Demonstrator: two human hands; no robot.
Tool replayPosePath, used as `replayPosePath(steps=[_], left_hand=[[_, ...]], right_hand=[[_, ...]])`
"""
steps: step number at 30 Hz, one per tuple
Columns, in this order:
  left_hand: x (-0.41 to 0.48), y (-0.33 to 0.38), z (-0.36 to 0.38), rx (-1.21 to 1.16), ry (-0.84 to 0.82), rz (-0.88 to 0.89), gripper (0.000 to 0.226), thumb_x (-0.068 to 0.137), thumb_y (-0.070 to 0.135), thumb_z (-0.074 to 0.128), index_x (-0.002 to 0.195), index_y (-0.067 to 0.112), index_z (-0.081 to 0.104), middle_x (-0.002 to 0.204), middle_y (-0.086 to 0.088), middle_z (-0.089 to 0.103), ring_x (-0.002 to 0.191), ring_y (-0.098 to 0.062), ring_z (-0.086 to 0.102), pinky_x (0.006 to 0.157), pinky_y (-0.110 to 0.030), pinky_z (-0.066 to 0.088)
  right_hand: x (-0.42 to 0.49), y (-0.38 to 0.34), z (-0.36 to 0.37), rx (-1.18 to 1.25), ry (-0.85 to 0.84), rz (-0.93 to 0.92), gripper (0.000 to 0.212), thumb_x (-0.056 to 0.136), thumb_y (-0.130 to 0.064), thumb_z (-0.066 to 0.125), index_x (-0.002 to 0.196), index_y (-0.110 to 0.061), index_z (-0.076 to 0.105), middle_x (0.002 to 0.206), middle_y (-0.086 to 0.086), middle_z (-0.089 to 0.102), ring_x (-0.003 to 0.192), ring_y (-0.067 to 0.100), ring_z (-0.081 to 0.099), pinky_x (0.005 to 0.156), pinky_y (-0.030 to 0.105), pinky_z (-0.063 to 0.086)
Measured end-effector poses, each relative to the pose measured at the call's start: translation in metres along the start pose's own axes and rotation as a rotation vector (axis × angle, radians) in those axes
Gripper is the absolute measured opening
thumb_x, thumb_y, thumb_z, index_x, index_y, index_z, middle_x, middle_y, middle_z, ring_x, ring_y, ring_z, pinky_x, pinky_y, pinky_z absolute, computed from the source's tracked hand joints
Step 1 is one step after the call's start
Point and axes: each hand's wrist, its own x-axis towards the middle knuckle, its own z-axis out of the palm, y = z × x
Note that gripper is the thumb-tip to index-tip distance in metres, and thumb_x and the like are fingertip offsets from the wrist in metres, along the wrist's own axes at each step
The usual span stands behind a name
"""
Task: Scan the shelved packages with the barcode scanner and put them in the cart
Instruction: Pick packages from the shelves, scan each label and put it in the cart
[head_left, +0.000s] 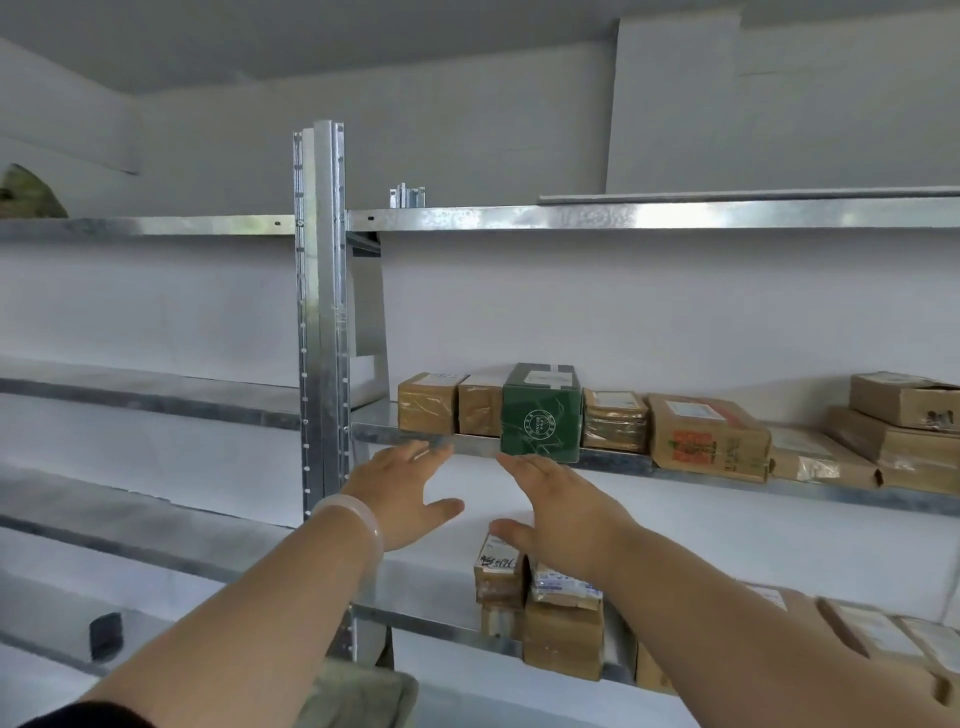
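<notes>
Both arms reach up toward the green box, the package apparently next in line, which stands on the middle shelf with its front overhanging the edge. The left hand is below and left of the green box, the right hand just beneath it. The fingers of both hands are straight and slightly apart and hold nothing; whether any of them touches the shelf or the box cannot be told.

Risks, as judged: the overhanging box could tip forward off the edge if pulled by one side only. It stands tight between neighbours, so drawing it out may drag the brown carton to its left or the taped stack to its right along with it. With both hands taken up, none is free for a scanner, and the box may go unscanned.

Counts:
- Hands: two.
- Green boxes: one.
- Brown cartons left of the green box: two.
- Brown parcels right of it: at least five.
- Parcels on the shelf below it: several, partly hidden by the right arm.
- Bracelets: one, on the left wrist.
- Scanner and cart: none identifiable.
</notes>
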Motion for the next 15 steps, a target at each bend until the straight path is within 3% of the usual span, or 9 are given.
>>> replayPosePath(steps=[6, 15], left_hand=[[0.047, -0.035, 0.003, -0.120, -0.001, -0.044, 0.075, 0.094, 0.060, 0.047, 0.156, 0.040, 0.010, 0.164, 0.009, 0.010, 0.150, -0.020, 0.013, 0.121, -0.041, 0.020], [0.145, -0.063, 0.018, -0.094, 0.085, -0.138, 0.069, 0.095, 0.059, 0.045, 0.155, 0.040, 0.016, 0.162, 0.011, 0.016, 0.148, -0.020, 0.017, 0.118, -0.042, 0.026]], right_hand=[[0.076, -0.002, 0.018, 0.161, 0.101, 0.014, 0.074, 0.093, -0.057, 0.048, 0.154, -0.033, 0.013, 0.161, -0.006, 0.019, 0.146, 0.017, 0.021, 0.113, 0.038, 0.030], [0.194, 0.015, 0.046, 0.342, 0.189, -0.053, 0.069, 0.095, -0.046, 0.052, 0.153, -0.027, 0.020, 0.156, -0.003, 0.027, 0.143, 0.019, 0.025, 0.111, 0.035, 0.032]])
